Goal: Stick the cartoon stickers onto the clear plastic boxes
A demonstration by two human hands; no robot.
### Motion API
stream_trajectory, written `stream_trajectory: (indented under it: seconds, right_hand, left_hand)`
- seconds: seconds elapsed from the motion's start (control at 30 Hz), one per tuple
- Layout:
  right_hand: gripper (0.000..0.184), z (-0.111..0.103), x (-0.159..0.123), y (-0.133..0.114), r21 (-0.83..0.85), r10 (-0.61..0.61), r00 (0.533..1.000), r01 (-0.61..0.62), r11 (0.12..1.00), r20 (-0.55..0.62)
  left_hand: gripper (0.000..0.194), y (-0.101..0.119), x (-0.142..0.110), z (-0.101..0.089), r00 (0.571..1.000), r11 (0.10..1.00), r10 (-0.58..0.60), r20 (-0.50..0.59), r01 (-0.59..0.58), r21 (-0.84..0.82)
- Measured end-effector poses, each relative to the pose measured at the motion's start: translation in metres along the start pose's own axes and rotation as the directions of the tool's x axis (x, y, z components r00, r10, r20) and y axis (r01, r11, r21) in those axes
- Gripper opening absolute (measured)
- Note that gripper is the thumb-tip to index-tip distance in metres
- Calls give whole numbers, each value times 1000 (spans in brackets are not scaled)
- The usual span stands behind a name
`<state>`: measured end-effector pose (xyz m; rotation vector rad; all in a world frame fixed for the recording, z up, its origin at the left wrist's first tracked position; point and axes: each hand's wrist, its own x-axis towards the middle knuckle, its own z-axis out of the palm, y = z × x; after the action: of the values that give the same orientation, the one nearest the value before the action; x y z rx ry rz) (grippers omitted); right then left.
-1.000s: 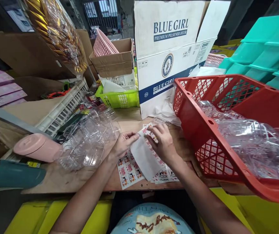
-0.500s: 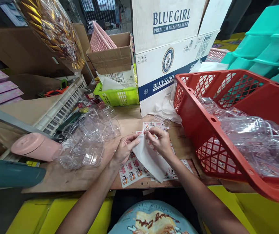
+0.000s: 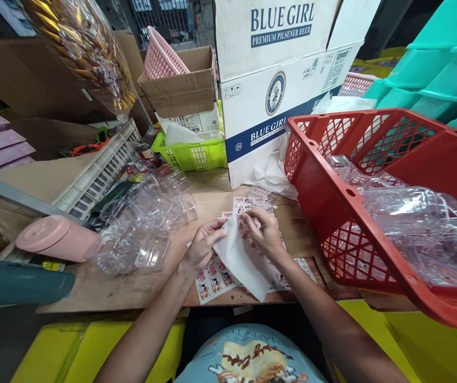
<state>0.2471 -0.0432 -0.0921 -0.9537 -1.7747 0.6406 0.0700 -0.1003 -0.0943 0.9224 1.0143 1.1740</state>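
In the head view, a limp white sheet of paper (image 3: 239, 260) hangs between my hands, its lower corner near the table's front edge. My left hand (image 3: 206, 242) pinches its upper left edge between thumb and fingers. At the upper right edge, my right hand (image 3: 264, 230) has thumb and fingertips closed together; what lies in that pinch is too small to make out. Beneath them lie sticker sheets (image 3: 215, 281) printed with small cartoon figures and red lettering, partly covered by the white sheet and my hands.
Clear plastic clamshell boxes (image 3: 152, 250) are heaped on the left, beside a pink bottle (image 3: 56, 238) and a teal bottle (image 3: 24, 287). A red basket (image 3: 356, 223) holding clear packages stands on the right. A white carton (image 3: 260, 96) and a lime-green basket (image 3: 196, 157) stand behind.
My right fingertips have drawn slightly away from my left ones along the top of the white sheet. The sheet's lower corner has shifted a little left, and the camera view has tilted slightly.
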Motion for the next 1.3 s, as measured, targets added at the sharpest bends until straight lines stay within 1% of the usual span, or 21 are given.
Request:
stream_trajectory:
  seconds: [0.07,0.17,0.23,0.27,0.3,0.33,0.4,0.43,0.47,0.53,0.63,0.7,0.77,0.83,0.9,0.97,1.03,1.07,1.13,1.2,1.3]
  right_hand:
    - [30,-8,4,5,15,62,996,-61,998,-68]
    - [30,-21,11,7,17,112,978,-111,994,-177]
    - [26,-26,13,3,-18,76,969,-82,996,-235]
    - [23,-27,12,-1,-67,20,972,-36,997,-235]
    - [21,-26,11,-5,-136,-56,978,29,990,-201]
    - [19,-23,8,-9,-212,-138,982,108,971,-132]
    - [16,-19,0,-15,-309,-251,967,255,916,54]
    - [16,-17,-5,-16,-303,-264,957,288,908,120]
    - [20,-17,-9,-16,-267,-254,957,284,921,141]
    - [30,-20,-15,-12,-137,-172,983,179,974,65]
    - [33,-31,-13,-4,92,74,991,-64,994,-109]
    - [35,-40,-6,-1,174,191,978,-175,969,-81]
    - [30,-50,1,-1,172,192,980,-197,965,44]
    - [20,-60,5,-4,120,133,989,-140,983,66]
    - [19,-69,5,-8,69,94,989,-86,994,-119]
    - [15,-75,1,-12,61,90,935,-74,995,-342]
    - [23,-75,-4,-14,87,98,907,-68,994,-409]
    - [32,-73,-7,-13,95,98,918,-66,993,-385]
    - [54,-69,-12,-11,99,105,950,-79,992,-293]
    - [70,-66,-17,-6,100,133,965,-112,989,-226]
    - [77,-69,-24,4,85,182,964,-168,982,-194]
  left_hand:
    - [35,-5,1,-7,991,967,93,-92,-68,244]
    - [39,-8,0,-7,922,784,334,-195,-157,601]
    - [46,-7,1,4,876,650,454,-163,-200,733]
    - [49,-5,2,13,874,620,470,-122,-228,751]
    - [51,-4,4,22,892,647,445,-79,-259,717]
    - [52,-1,7,31,923,733,383,-37,-279,620]
    - [55,3,12,45,969,916,242,53,-246,316]
    - [56,6,13,50,978,965,187,90,-200,169]
    - [57,7,14,51,983,986,150,109,-157,59]
    - [60,9,13,50,988,994,101,115,-96,-46]
    - [61,8,7,41,990,997,53,134,-44,-66]
    - [59,4,2,35,982,998,42,184,-34,-46]
    - [57,1,1,31,963,999,27,268,-33,17]
    - [61,-1,7,29,954,987,23,298,-69,144]
    - [68,-1,23,30,974,918,132,184,-190,348]
    - [66,2,49,36,934,734,346,86,-326,595]
    - [58,5,83,47,872,489,455,180,-414,768]
    - [56,7,100,54,864,387,425,270,-442,809]
    - [59,9,133,67,870,268,290,398,-473,840]
    - [67,10,157,76,884,233,189,428,-464,855]
    - [74,14,171,78,894,237,144,424,-447,862]
